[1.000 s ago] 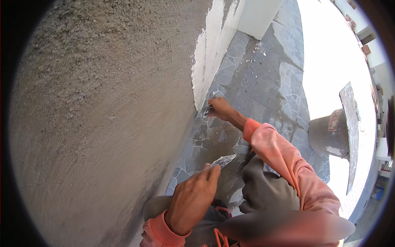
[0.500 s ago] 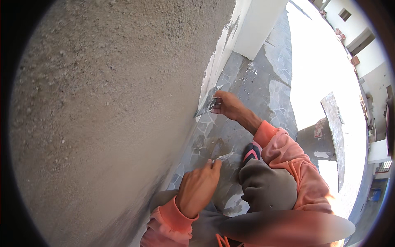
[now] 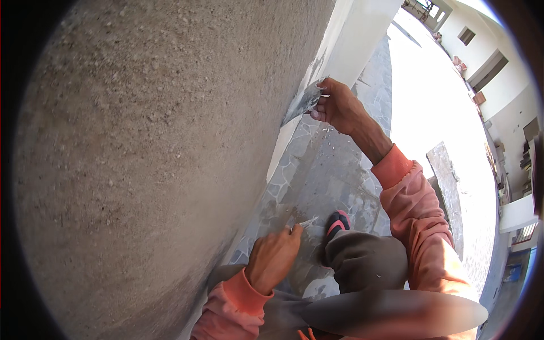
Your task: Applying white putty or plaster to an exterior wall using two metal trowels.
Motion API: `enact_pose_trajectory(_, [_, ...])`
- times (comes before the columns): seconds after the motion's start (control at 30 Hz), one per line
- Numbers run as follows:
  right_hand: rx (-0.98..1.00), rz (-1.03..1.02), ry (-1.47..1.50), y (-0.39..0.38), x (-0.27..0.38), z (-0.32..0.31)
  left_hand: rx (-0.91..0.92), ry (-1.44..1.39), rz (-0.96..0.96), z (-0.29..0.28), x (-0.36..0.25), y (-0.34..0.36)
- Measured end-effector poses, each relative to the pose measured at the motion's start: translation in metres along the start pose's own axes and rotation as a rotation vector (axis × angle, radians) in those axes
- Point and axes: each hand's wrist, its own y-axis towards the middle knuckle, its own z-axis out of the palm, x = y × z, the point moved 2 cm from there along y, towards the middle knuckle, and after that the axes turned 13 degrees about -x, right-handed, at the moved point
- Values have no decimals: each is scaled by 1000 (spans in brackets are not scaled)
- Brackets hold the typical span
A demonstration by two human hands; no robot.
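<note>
My right hand point(image 3: 343, 107) is closed on a flat, wide metal scraper point(image 3: 306, 102), smeared with white filler. The blade lies against the edge of the rough grey-brown wall point(image 3: 170, 141), where a band of white plaster point(image 3: 281, 150) runs along the corner. Lower down, close to the wall, my left hand point(image 3: 274, 256) is closed around a slim tool point(image 3: 309, 221) with a whitish tip. Its handle is hidden in my fingers, so its exact kind does not show.
A white pillar point(image 3: 360, 37) stands beyond the scraper. Below is a grey stone-patterned floor point(image 3: 309, 170) with white crumbs. My shoe point(image 3: 338, 221) rests right of the left hand's tool. A stained board point(image 3: 446, 175) leans at the right, near bright sunlit ground.
My right hand and the scraper have moved up and away along the wall's edge, toward the pillar. The left hand stays nearly in place. The view has shifted slightly.
</note>
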Motion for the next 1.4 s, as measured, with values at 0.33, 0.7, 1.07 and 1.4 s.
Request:
enact_pose_trajectory(0.33, [-103, -283, 266, -32, 52, -38, 69, -37, -53, -4, -2, 1])
enact_pose_trajectory(0.7, [-285, 293, 156, 109, -243, -131, 112, -49, -69, 0, -1, 13])
enact_pose_trajectory(1.07, [-278, 344, 54, 147, -336, -123, 90, -89, -202, 1, -9, 37])
enact_pose_trajectory(1.4, [-244, 285, -72, 153, -326, -104, 108, -46, -203, 4, -9, 43])
